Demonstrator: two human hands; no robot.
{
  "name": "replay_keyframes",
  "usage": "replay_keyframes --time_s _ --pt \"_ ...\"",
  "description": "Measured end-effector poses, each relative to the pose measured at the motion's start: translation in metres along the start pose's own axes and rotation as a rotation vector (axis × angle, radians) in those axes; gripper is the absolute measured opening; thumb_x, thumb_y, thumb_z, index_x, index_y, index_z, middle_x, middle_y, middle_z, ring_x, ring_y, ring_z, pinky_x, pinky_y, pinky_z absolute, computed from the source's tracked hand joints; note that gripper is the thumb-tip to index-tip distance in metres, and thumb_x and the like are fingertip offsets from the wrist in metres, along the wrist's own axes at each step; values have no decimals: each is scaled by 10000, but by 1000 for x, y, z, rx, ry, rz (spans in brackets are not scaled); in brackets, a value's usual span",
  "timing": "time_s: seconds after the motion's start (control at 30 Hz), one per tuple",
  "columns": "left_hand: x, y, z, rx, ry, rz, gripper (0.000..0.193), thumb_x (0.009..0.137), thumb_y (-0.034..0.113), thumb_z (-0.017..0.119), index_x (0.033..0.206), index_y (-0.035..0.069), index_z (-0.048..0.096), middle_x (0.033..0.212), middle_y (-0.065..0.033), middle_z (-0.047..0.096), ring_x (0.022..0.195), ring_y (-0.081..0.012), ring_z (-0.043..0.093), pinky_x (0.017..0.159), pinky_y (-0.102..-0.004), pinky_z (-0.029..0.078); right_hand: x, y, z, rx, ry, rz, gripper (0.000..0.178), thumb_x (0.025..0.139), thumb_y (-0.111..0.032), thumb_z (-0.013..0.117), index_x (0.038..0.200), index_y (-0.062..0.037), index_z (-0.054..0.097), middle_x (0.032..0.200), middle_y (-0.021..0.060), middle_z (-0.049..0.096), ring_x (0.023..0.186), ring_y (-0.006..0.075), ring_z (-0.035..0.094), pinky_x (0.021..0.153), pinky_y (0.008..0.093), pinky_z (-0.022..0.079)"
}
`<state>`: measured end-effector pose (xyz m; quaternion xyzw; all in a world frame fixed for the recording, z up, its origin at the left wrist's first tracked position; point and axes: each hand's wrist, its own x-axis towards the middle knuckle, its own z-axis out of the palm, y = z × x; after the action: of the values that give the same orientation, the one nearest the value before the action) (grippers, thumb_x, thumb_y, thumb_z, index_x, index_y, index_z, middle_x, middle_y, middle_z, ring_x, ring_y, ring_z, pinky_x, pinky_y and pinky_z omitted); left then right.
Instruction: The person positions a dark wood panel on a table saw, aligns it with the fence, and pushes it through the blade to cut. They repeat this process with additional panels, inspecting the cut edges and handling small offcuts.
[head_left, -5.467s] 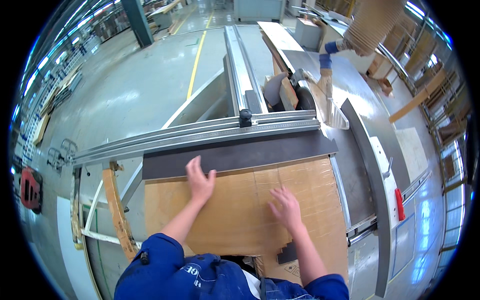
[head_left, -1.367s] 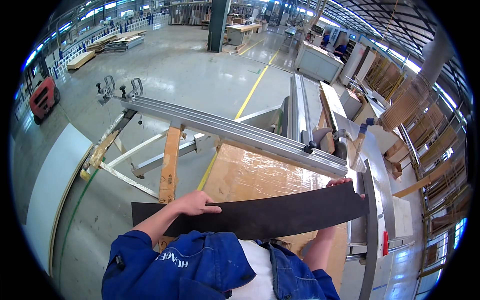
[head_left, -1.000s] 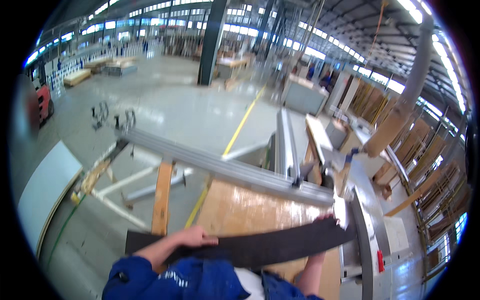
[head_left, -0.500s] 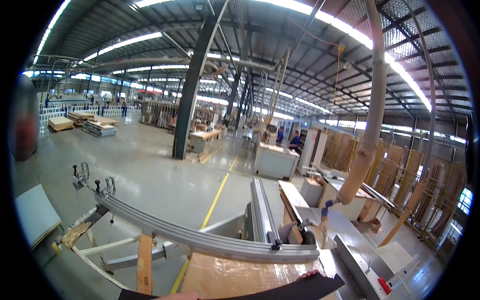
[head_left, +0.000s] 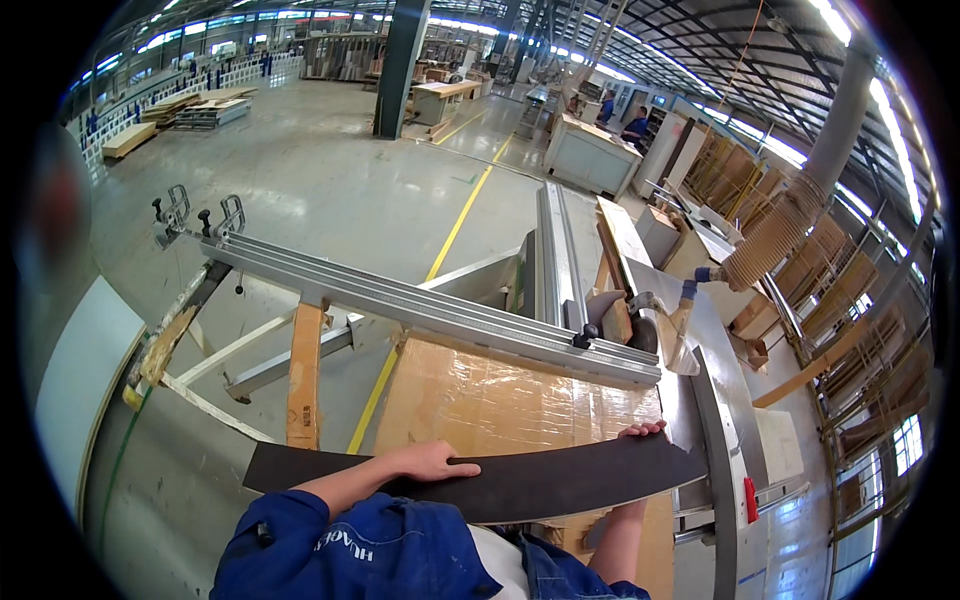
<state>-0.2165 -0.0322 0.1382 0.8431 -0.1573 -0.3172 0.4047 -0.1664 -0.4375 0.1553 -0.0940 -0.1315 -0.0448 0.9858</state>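
- The dark board, long and narrow, is held crosswise in front of the torso, its broad face turned up; it lies above the near part of the brown, film-covered table.
- By the left hand the board is gripped left of its middle, at the far edge; the thumb is laid along the upper face, pointing right; the remaining fingers are largely hidden, so how far they are curled cannot be told.
- By the right hand the board is gripped near its right end; the fingers are closed over the far edge from below, the forearm being passed beneath the board.
- Between the two hands a long stretch of board is left uncovered; its left end is extended past the left hand, over the foot of an orange-brown bar; its right end is brought near a grey rail, contact being impossible to tell.
- Beyond the table a slotted metal fence is set obliquely; a red handle is seen to the right.
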Motion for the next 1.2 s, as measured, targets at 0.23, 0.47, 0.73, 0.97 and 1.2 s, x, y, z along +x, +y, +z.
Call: replay_keyframes --time_s 0.23,0.47,0.73,0.97,1.2 --pt "-9 7 7 136 71 -26 849 888 818 464 987 42 793 954 -221 744 891 -369 712 807 -459 550 -49 -25 -24 -524 -23 -201 424 1100 -298 387 1459 -116 522 1447 65 589 1330 219 545 1124 401 418" --pt "-3 8 11 99 29 -34 814 893 795 503 1068 48 777 939 -206 746 893 -358 712 815 -451 542 -66 -47 5 -497 97 -263 406 1070 -373 469 1329 -92 606 1314 32 638 1228 241 584 1097 423 448" --pt "-7 11 8 181 69 -29 807 883 812 490 1050 79 784 942 -201 745 900 -373 706 813 -461 544 -78 -70 55 -492 141 -180 553 1028 -466 520 1315 2 594 1313 115 627 1260 267 567 1160 442 389" --pt "-24 27 1 215 119 -24 856 870 842 450 960 56 777 945 -216 737 940 -397 699 851 -488 551 -79 -104 71 -641 157 -12 475 966 -272 560 1313 52 578 1354 165 611 1285 286 559 1160 437 392" --pt "-38 37 -2 324 207 -19 851 859 851 452 914 58 755 921 -208 736 939 -399 704 845 -502 556 -69 -143 92 -1089 321 173 255 895 -68 568 1134 8 609 1074 129 675 996 236 677 932 379 558"
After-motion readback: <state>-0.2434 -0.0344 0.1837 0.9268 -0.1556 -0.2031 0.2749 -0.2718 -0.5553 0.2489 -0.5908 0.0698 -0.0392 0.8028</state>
